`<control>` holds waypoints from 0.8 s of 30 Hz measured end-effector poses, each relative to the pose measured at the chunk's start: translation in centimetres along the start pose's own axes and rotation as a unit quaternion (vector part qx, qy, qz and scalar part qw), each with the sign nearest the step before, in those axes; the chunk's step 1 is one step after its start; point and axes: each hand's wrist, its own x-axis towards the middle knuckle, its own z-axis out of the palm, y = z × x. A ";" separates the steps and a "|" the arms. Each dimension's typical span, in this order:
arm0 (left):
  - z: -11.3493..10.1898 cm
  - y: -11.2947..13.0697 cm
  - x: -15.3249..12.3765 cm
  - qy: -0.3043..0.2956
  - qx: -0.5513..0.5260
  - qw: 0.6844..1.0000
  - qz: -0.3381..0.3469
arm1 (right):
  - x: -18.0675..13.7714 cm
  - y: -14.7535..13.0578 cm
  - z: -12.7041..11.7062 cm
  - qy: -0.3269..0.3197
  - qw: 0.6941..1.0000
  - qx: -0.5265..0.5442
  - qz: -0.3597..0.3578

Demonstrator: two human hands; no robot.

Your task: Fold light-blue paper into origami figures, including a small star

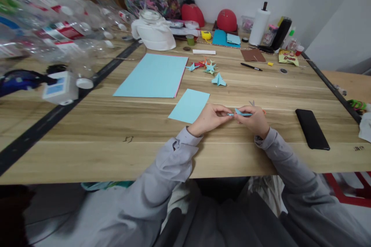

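Between my two hands is a small folded piece of light blue paper (243,114), pinched at both ends above the table. The fingertips of my left hand (211,117) are closed on its left end. My right hand (252,119) grips the other end, where a pointed flap sticks up. Behind my right hand lie scissors (252,103), mostly hidden, with part of an orange handle showing. A light blue sheet (188,105) lies flat just beyond my left hand. Farther back stands a folded blue paper plane (218,80), near several small colourful folded paper pieces (210,67).
A large blue paper stack (153,75) lies left of centre. A black phone (312,129) rests at the right. Many plastic bottles (66,31) crowd the left side. Along the back are a white jug-like object (155,32), a paper roll (260,27) and a black pen (251,66).
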 end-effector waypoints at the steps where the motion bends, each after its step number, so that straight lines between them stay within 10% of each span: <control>1: 0.0 0.0 0.0 0.000 0.001 1.000 -0.004 | 0.0 0.1 0.0 0.003 1.000 -0.003 -0.004; 24: -0.2 0.6 -0.1 -0.027 -0.002 0.998 -0.061 | 0.0 0.0 -0.1 -0.011 1.000 0.003 -0.007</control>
